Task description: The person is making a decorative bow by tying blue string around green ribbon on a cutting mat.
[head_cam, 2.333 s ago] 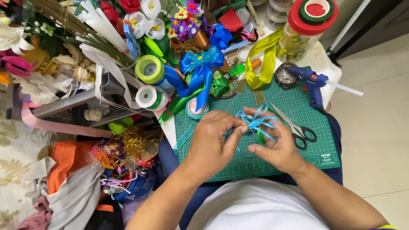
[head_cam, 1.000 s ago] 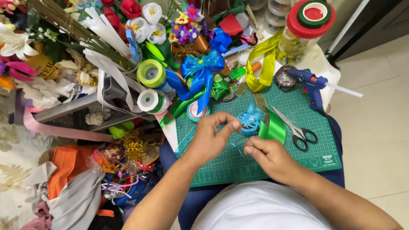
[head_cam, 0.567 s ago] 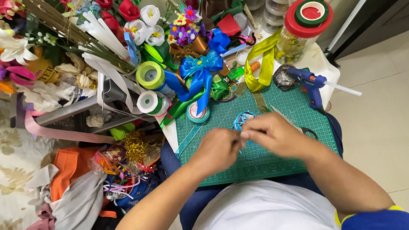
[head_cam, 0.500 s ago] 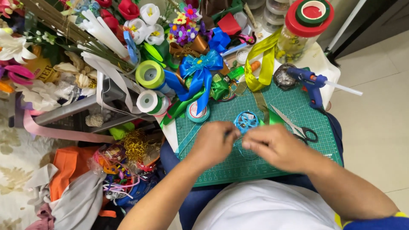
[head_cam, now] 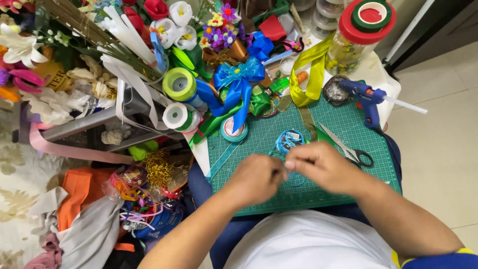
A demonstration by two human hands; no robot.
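At the far left, pale artificial lilies [head_cam: 22, 47] and a magenta bloom lie above a long pink satin ribbon [head_cam: 64, 149] that trails across a grey metal rack [head_cam: 84, 122]. Below it sit an orange cloth bag [head_cam: 79, 192] and a tangle of gold curling ribbon [head_cam: 159, 167]. Moving right, 2 spools stand side by side at the edge of the mat: a lime-green ribbon roll [head_cam: 178, 83] and a white-and-green ribbon roll [head_cam: 177, 116]. A big royal-blue satin bow [head_cam: 238, 82] rests just beyond them, its tails hanging down toward a small round teal tape roll [head_cam: 233, 128].

The dark green gridded cutting mat [head_cam: 368, 164] lies across the person's lap. Over its middle, the left hand [head_cam: 254, 179] is curled with its fingers pinched closed; a thin strand seems to run from the pinch, but what it grips is too small to tell for certain. The right hand [head_cam: 323, 167] meets it, thumb and forefinger pressed together at the same point, the other fingers loosely bent. Just above the 2 hands, touching the mat, sits a small light-blue ribbon loop [head_cam: 289, 142] with thin blue strands running down toward the fingertips.

Further right, silver scissors with black handles [head_cam: 348, 148] lie open on the mat. Above them a blue hot-glue gun [head_cam: 367, 97] with a white glue stick lies near the mat's top edge, beside a yellow-green ribbon [head_cam: 311, 74] and a clear jar with a red lid [head_cam: 361, 30].
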